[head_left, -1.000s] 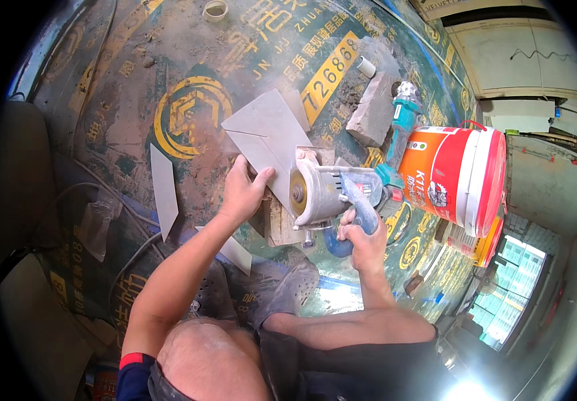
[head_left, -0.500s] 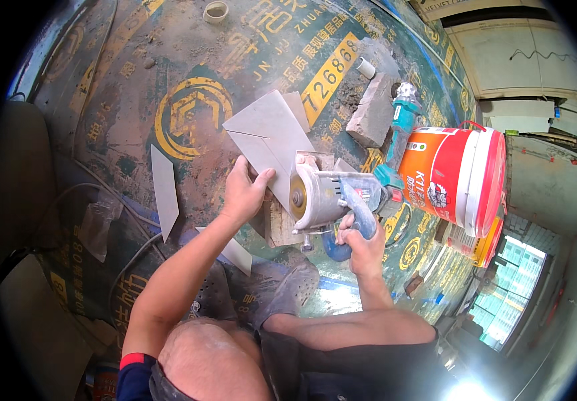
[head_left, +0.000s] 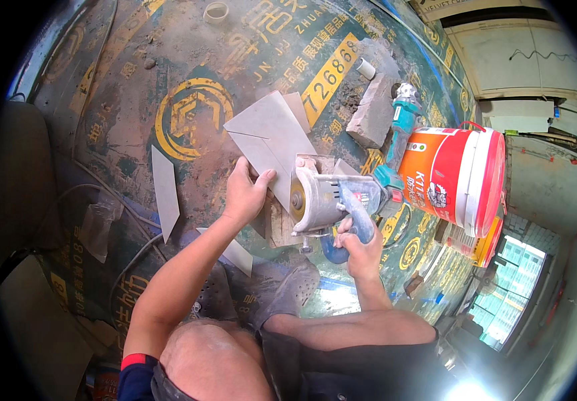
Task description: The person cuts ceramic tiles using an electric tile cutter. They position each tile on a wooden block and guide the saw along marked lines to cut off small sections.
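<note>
My left hand [head_left: 247, 190] grips the near left edge of a light grey tile [head_left: 256, 120], thumb on top and fingers underneath. A thin dark slit runs into the tile from its left edge. In my right hand [head_left: 363, 251] is the blue handle of a dusty handheld tile cutter [head_left: 322, 200], fingers wrapped round it. The cutter rests over the tile's near right part, its round blade beside the tile's edge; it hides that corner. Beneath them shows a wooden block [head_left: 287, 230].
Cut tile strips [head_left: 164, 194] lie at left and near my feet. Right of the cutter are a teal angle grinder [head_left: 403, 123], a concrete block [head_left: 372, 112] and a red-orange bucket [head_left: 435, 167]. A cable [head_left: 95, 186] crosses the dusty, printed floor covering at left.
The tile cutter and my right hand have shifted very slightly left and nearer to me. My left hand keeps its grip on the tile.
</note>
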Demonstrator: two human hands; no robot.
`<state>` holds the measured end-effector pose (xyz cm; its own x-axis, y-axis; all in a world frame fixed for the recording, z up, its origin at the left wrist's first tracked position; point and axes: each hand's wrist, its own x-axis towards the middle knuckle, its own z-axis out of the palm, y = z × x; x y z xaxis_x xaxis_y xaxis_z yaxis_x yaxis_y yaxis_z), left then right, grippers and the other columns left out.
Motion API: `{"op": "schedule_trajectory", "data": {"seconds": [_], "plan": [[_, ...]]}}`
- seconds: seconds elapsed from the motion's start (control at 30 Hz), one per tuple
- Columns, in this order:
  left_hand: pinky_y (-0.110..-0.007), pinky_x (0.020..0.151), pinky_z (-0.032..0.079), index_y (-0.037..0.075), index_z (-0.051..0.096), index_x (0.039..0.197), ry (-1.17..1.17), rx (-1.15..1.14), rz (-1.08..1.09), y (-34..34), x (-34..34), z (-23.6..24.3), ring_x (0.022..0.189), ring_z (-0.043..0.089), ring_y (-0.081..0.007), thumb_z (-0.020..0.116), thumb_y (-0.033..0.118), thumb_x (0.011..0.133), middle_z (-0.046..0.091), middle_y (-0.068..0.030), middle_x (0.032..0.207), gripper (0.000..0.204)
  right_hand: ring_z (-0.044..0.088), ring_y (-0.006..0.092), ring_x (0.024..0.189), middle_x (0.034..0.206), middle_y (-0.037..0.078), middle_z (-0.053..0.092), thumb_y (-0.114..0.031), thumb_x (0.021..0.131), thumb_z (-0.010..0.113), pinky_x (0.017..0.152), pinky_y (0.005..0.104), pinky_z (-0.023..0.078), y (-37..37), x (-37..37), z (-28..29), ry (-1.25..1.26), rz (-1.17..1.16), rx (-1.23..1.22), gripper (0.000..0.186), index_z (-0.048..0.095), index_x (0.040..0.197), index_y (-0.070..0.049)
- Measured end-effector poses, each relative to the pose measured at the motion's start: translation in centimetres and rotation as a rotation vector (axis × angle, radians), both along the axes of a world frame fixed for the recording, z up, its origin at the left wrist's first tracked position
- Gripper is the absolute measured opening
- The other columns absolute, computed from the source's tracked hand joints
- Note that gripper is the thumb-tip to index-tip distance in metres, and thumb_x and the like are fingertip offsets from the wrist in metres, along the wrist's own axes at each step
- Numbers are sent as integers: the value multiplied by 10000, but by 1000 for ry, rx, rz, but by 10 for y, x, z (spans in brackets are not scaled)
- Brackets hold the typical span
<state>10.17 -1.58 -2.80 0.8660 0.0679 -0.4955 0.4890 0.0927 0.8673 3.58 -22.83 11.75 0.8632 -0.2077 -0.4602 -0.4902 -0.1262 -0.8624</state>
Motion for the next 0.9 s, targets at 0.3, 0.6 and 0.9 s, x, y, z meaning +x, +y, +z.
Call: {"op": "schedule_trajectory", "data": {"seconds": [0.3, 0.6, 0.9], "plan": [[-342, 739, 527, -43, 564, 1119, -13, -29, 3, 1, 2, 2, 786, 668, -199, 702, 121, 883, 686, -123, 884, 319, 581, 113, 687, 850, 64, 612, 8, 795, 590, 652, 270, 495, 4, -12, -1, -15, -35, 1, 149, 584, 944, 9], [-375, 811, 523, -35, 546, 1194, -5, 26, -73, 7, 2, -8, 847, 671, -240, 706, 132, 890, 697, -163, 959, 383, 559, 165, 637, 806, 106, 576, 63, 736, 571, 614, 310, 491, -14, -18, 33, 28, -121, 175, 212, 561, 947, 42], [-354, 545, 481, -23, 515, 1138, 141, -85, -607, 24, -2, 21, 583, 606, -174, 669, 144, 960, 602, -97, 789, 289, 553, 143, 646, 821, 103, 573, 31, 753, 575, 613, 298, 490, -12, 0, 45, -104, -81, 137, 217, 545, 968, 31]]}}
